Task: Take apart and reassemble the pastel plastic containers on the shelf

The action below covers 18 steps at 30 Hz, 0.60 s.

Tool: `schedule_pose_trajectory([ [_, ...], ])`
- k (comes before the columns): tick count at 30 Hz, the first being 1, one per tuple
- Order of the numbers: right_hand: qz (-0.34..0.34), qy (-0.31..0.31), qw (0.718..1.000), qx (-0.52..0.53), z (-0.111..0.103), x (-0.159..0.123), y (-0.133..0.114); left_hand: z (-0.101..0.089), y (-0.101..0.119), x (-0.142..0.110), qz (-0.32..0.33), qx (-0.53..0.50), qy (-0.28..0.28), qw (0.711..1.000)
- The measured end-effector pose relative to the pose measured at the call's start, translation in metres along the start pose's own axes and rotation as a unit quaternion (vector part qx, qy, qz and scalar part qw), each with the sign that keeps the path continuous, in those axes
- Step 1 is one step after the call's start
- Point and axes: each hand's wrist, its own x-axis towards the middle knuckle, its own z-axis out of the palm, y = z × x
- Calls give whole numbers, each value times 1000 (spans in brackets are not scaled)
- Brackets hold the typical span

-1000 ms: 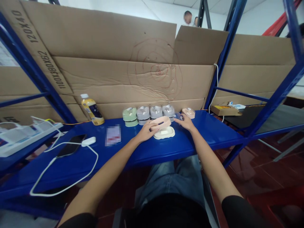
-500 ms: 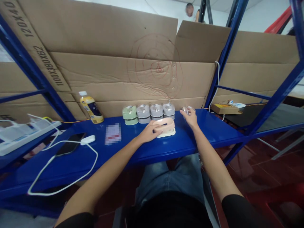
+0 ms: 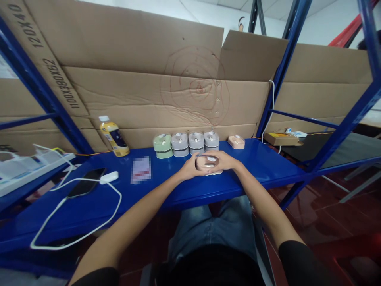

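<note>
My left hand (image 3: 189,167) and my right hand (image 3: 224,160) close from both sides around a small pink oval box (image 3: 204,169) near the front of the blue table. A clear, shiny lid (image 3: 207,158) lies over its top, with fingers of both hands along its rim. Under the box a pale scalloped edge (image 3: 218,172) shows on the right. Just behind stand one green two-tier box (image 3: 163,145) and several grey two-tier boxes (image 3: 180,143) with clear tops, in a row. Another pink piece (image 3: 236,142) rests farther back to the right.
On the blue table (image 3: 178,194) a yellow drink bottle (image 3: 114,136) stands at the left rear, near a blurred card (image 3: 141,169). A phone (image 3: 86,182) and looping white cable (image 3: 120,198) lie farther left. Cardboard (image 3: 133,91) walls the back; blue posts (image 3: 282,75) flank it.
My right hand has come from the back right to the front box, where a clear lid is now on top. The pink piece it was covering at the back right is now visible.
</note>
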Motion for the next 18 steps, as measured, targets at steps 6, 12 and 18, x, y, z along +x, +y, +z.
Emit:
schedule_pose_trajectory([
  [6, 9, -31, 999, -35, 7, 2, 6, -5, 5, -1, -31, 46, -49, 997],
  [12, 119, -29, 981, -149, -11, -44, -2, -4, -4, -2, -14, 99, -25, 995],
  [18, 365, 5, 880, -304, -40, -76, 4, -1, -10, 0, -13, 173, -22, 985],
])
